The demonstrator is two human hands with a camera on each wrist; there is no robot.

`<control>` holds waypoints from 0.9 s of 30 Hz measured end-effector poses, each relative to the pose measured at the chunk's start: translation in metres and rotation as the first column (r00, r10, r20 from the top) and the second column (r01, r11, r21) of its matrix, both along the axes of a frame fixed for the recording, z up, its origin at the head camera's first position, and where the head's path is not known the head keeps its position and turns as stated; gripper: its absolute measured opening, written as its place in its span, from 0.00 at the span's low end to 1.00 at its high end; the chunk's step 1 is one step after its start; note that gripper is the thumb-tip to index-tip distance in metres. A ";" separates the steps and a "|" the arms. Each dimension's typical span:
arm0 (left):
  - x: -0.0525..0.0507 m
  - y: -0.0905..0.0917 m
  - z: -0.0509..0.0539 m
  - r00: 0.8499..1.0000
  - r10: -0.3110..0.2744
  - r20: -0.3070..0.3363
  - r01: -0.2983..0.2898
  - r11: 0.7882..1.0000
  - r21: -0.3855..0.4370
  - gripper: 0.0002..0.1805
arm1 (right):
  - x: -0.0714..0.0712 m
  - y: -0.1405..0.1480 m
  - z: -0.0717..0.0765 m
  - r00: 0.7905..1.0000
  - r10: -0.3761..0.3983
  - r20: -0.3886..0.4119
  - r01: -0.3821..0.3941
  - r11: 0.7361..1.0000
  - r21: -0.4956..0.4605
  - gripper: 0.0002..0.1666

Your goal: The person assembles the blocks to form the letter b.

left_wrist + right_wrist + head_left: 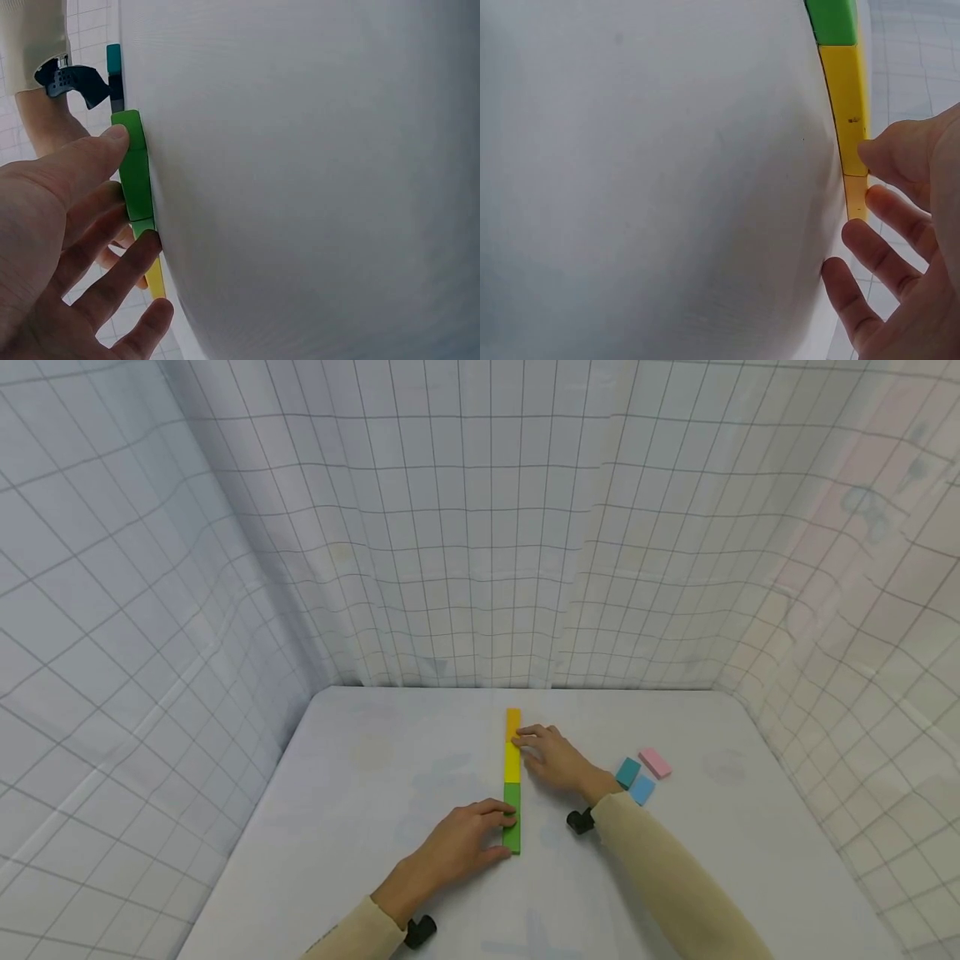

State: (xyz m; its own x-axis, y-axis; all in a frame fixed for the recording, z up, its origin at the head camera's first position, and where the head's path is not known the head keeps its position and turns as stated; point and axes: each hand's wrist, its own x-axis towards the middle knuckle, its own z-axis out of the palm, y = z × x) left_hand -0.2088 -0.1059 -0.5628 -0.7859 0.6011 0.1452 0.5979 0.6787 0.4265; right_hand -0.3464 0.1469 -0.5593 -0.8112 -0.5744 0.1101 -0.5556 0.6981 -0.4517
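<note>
Green blocks point(512, 793) and yellow blocks point(512, 764), aligned end to end, 12 to 6 o'clock. Left hand point(465, 839) at 7, right hand point(553, 758) at 2, both open, fingers relaxed (nothing visibly gripped); light, even side pressure should suit best.

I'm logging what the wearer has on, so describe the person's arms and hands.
The left sleeve and right sleeve are long and beige; the left bears a dark marking too small to read. The left wrist device and right wrist device are small and black, with no cable in sight. The left hand and right hand wear no gloves.
</note>
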 end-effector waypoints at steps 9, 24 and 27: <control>0.002 0.000 0.001 1.000 0.006 0.013 -0.006 1.000 0.005 0.24 | 0.006 -0.002 0.004 1.000 0.004 0.006 -0.004 1.000 0.010 0.28; 0.003 0.001 0.002 1.000 0.019 0.006 -0.019 1.000 -0.022 0.26 | 0.008 0.000 0.004 0.999 0.022 0.050 -0.027 0.995 0.096 0.34; 0.003 0.002 0.003 1.000 0.016 -0.002 -0.016 0.999 -0.032 0.25 | 0.008 0.000 0.005 0.997 0.013 0.070 -0.020 0.995 0.099 0.35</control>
State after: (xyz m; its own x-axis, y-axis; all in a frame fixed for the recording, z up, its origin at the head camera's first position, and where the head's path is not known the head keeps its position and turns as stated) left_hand -0.2057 -0.1039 -0.5598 -0.7951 0.5928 0.1276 0.5876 0.7013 0.4036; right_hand -0.3384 0.1471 -0.5547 -0.8049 -0.5933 -0.0043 -0.5375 0.7323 -0.4181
